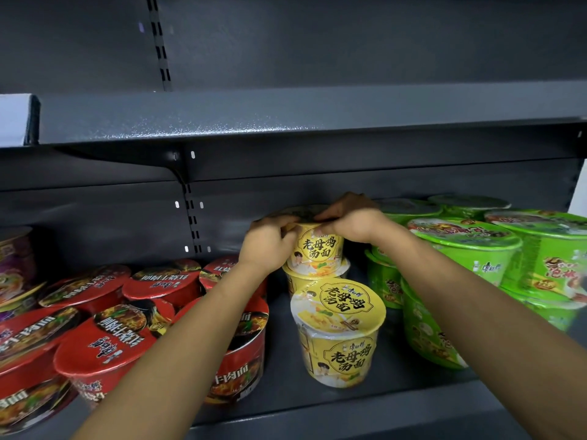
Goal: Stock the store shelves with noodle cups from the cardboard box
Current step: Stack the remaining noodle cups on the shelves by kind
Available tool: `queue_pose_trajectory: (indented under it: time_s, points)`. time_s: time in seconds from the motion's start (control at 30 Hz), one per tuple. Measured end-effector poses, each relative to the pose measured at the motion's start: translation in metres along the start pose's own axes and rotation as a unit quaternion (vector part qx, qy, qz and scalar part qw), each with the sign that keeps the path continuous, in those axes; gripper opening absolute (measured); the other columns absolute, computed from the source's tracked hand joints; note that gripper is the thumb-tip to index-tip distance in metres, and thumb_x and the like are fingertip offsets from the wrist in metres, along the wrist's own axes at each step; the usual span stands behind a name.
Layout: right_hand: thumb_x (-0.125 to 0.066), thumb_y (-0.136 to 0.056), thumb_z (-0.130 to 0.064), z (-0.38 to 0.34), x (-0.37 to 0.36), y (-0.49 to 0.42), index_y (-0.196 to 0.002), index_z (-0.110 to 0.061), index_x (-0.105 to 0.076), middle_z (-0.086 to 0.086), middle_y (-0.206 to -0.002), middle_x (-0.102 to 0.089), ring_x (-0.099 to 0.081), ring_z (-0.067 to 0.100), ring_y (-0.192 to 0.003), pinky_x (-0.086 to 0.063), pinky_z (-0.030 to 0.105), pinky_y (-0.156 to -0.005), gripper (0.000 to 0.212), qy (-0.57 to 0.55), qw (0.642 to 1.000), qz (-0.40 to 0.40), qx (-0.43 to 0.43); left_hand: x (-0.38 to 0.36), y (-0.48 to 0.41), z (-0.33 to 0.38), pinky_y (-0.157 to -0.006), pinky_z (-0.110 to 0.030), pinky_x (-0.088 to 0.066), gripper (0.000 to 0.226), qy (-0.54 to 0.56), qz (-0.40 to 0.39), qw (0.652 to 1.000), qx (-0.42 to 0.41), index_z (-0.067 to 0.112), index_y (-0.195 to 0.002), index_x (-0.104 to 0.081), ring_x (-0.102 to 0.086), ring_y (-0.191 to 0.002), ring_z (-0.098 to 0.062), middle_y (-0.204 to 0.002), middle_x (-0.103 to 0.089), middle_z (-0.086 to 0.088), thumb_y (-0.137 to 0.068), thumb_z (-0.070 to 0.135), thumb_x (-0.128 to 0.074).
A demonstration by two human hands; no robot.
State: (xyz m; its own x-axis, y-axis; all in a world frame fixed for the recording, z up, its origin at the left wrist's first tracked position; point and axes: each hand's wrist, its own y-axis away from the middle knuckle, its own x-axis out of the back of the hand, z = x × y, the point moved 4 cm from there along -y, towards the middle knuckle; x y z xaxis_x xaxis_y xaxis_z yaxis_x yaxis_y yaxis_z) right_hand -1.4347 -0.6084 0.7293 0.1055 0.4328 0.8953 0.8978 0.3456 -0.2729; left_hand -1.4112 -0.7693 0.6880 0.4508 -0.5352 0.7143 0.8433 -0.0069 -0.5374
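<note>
A yellow noodle cup point(319, 249) sits stacked on another yellow cup point(313, 274) at the back of the dark shelf point(317, 398). My left hand point(266, 246) grips its left rim and side. My right hand point(352, 222) curls over its top rim from the right. A third yellow cup point(338, 331) stands alone in front of the stack. The cardboard box is out of view.
Several red noodle cups point(104, 322) fill the shelf to the left, some tilted, with a purple cup point(16, 265) at the far left. Green cups point(470, 258) are stacked two high to the right. An upper shelf point(286, 119) overhangs closely.
</note>
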Motion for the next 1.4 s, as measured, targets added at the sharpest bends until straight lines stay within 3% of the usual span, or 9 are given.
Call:
queue_pose_trajectory:
  time_s: [0.37, 0.5, 0.6, 0.8, 0.9, 0.97, 1.1, 1.23, 1.4]
  points:
    - [-0.076, -0.077, -0.036, 0.006, -0.017, 0.02, -0.116, -0.021, -0.069, -0.004, -0.123, -0.064, -0.055, 0.011, -0.113, -0.031, 0.006, -0.078, 0.042, -0.155, 0.984, 0.089, -0.025, 0.005, 0.015, 0.007, -0.1, -0.039, -0.045, 0.063, 0.003, -0.046, 0.997, 0.059, 0.03, -0.133, -0.054, -0.052, -0.12, -0.032, -0.132, -0.058, -0.008, -0.073, 0.016, -0.037]
    - [-0.075, -0.079, -0.029, 0.008, -0.015, 0.026, -0.086, -0.019, -0.07, -0.011, -0.085, -0.058, -0.052, 0.007, -0.084, -0.033, 0.001, -0.055, 0.013, -0.17, 0.98, 0.091, -0.039, 0.01, 0.018, 0.01, -0.103, -0.039, -0.043, 0.072, 0.006, -0.062, 0.996, 0.069, 0.032, -0.135, -0.051, -0.049, -0.124, -0.031, -0.136, -0.055, -0.006, -0.066, 0.019, -0.033]
    - [-0.071, -0.084, -0.023, 0.002, -0.013, 0.03, -0.054, -0.032, -0.036, -0.016, -0.059, -0.035, -0.034, -0.002, -0.056, -0.032, 0.001, -0.046, 0.047, -0.174, 0.981, 0.078, -0.028, 0.009, 0.019, 0.01, -0.102, -0.039, -0.043, 0.065, 0.002, -0.066, 0.995, 0.074, 0.032, -0.137, -0.048, -0.048, -0.125, -0.032, -0.137, -0.054, -0.006, -0.078, 0.008, -0.041]
    - [-0.064, -0.09, -0.023, 0.006, -0.017, 0.03, -0.052, -0.028, -0.034, -0.014, -0.055, -0.033, -0.03, -0.002, -0.052, -0.033, 0.004, -0.044, 0.048, -0.153, 0.985, 0.077, -0.026, 0.008, 0.022, 0.013, -0.101, -0.042, -0.044, 0.07, -0.008, -0.077, 0.994, 0.076, 0.032, -0.143, -0.039, -0.048, -0.123, -0.036, -0.136, -0.054, -0.011, -0.079, 0.002, -0.043]
    - [-0.057, -0.095, -0.025, 0.005, -0.02, 0.032, -0.095, -0.016, -0.071, 0.003, -0.075, -0.062, -0.053, 0.011, -0.061, -0.037, 0.009, -0.051, 0.017, -0.137, 0.987, 0.075, -0.028, 0.008, 0.026, 0.015, -0.105, -0.039, -0.041, 0.071, -0.003, -0.085, 0.993, 0.077, 0.028, -0.146, -0.034, -0.044, -0.128, -0.036, -0.141, -0.048, -0.013, -0.081, 0.0, -0.042]
    - [-0.048, -0.098, -0.017, 0.006, -0.021, 0.035, -0.13, -0.026, -0.057, 0.009, -0.106, -0.068, -0.064, 0.022, -0.079, -0.05, 0.023, -0.069, 0.034, -0.139, 0.988, 0.065, -0.021, 0.011, 0.029, 0.016, -0.106, -0.036, -0.039, 0.072, 0.007, -0.095, 0.993, 0.074, 0.025, -0.148, -0.029, -0.042, -0.13, -0.035, -0.144, -0.045, -0.014, -0.083, -0.001, -0.041]
    - [-0.046, -0.097, -0.007, 0.009, -0.011, 0.047, -0.131, -0.029, -0.055, 0.006, -0.113, -0.067, -0.059, 0.023, -0.061, -0.05, 0.022, -0.057, 0.041, -0.154, 0.979, 0.131, -0.02, 0.021, 0.034, 0.016, -0.104, -0.034, -0.038, 0.073, 0.02, -0.075, 0.994, 0.074, 0.022, -0.15, -0.023, -0.044, -0.128, -0.034, -0.143, -0.045, -0.015, -0.084, -0.001, -0.043]
    - [-0.051, -0.095, -0.011, 0.008, -0.005, 0.053, -0.124, -0.018, -0.063, -0.009, -0.067, -0.057, -0.043, 0.004, -0.049, -0.029, 0.005, -0.042, 0.032, -0.143, 0.971, 0.188, -0.032, 0.029, 0.037, 0.016, -0.095, -0.034, -0.046, 0.066, 0.027, -0.049, 0.996, 0.067, 0.027, -0.147, -0.034, -0.057, -0.108, -0.03, -0.13, -0.058, -0.012, -0.086, 0.008, -0.048]
    - [-0.056, -0.094, -0.026, -0.025, -0.01, 0.061, -0.131, -0.019, -0.056, 0.006, -0.119, -0.065, -0.055, 0.022, -0.115, -0.042, 0.028, -0.095, 0.038, -0.128, 0.983, 0.13, -0.018, 0.046, 0.047, 0.025, -0.103, -0.028, -0.036, 0.048, 0.029, -0.011, 0.998, 0.052, 0.024, -0.14, -0.046, -0.045, -0.129, -0.024, -0.138, -0.053, -0.001, -0.093, 0.02, -0.052]
